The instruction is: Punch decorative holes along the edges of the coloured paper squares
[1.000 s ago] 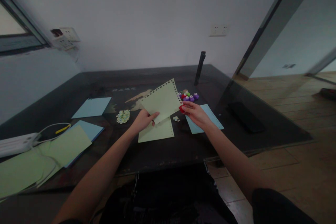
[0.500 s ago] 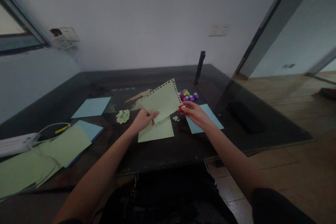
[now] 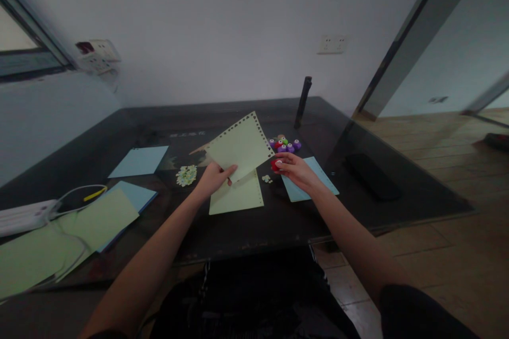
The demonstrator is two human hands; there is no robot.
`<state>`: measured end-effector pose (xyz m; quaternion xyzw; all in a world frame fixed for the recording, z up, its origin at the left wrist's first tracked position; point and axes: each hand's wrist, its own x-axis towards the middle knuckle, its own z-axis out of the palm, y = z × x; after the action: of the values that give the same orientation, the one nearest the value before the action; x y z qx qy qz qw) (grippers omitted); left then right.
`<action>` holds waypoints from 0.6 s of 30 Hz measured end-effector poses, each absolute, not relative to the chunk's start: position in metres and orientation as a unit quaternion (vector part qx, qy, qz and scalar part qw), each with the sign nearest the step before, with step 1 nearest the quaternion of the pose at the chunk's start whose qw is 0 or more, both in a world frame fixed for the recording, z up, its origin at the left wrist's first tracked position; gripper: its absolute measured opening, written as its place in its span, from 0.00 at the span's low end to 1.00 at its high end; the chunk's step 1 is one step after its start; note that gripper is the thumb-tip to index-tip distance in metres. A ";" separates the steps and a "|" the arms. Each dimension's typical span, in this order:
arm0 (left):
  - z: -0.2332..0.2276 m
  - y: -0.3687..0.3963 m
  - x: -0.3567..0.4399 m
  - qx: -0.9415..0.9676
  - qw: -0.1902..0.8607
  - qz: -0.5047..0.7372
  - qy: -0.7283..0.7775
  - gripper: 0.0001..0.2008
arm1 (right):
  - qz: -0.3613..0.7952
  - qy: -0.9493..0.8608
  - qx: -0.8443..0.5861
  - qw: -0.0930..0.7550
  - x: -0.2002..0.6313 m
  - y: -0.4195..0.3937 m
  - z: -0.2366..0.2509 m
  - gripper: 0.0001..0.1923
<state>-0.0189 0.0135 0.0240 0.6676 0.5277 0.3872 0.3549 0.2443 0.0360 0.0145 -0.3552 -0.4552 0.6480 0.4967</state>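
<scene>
Lettering (image 3: pixel 187 134) on dark tabletop (image 3: pixel 254 233) too blurred to read. Hands apart: left hand (image 3: pixel 214 177) pinches hole-edged green sheet (image 3: pixel 240 148) above the tabletop; right hand (image 3: pixel 297 171) grips red punch (image 3: pixel 274 166) near the sheet's right corner, contact unclear. Held sheet partly hides second green sheet (image 3: pixel 238 198) lying below. White device (image 3: pixel 24 217) cut off at left edge.

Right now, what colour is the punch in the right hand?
The punch is mainly red; the head view, the only one, shows it.

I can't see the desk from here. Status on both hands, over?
Left hand holds raised green sheet, edges punched. Right hand pinches red object near sheet's corner. Lower sheet partly covered.
</scene>
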 end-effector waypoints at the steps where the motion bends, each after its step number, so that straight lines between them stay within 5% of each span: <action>1: 0.024 0.014 -0.019 0.667 0.353 0.389 0.529 0.09 | 0.648 -0.453 -0.357 0.497 0.245 0.036 0.015 0.16; 9: 0.027 0.012 -0.020 0.671 0.338 0.383 0.537 0.11 | 0.658 -0.445 -0.357 0.491 0.245 0.039 0.013 0.06; 18: 0.029 0.012 -0.018 0.673 0.332 0.381 0.541 0.10 | 0.655 -0.446 -0.387 0.472 0.245 0.037 0.014 0.09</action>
<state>-0.0176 0.0116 0.0292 0.6727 0.5406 0.3811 0.3316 0.2450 0.0374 0.0143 -0.3865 -0.4465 0.6549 0.4716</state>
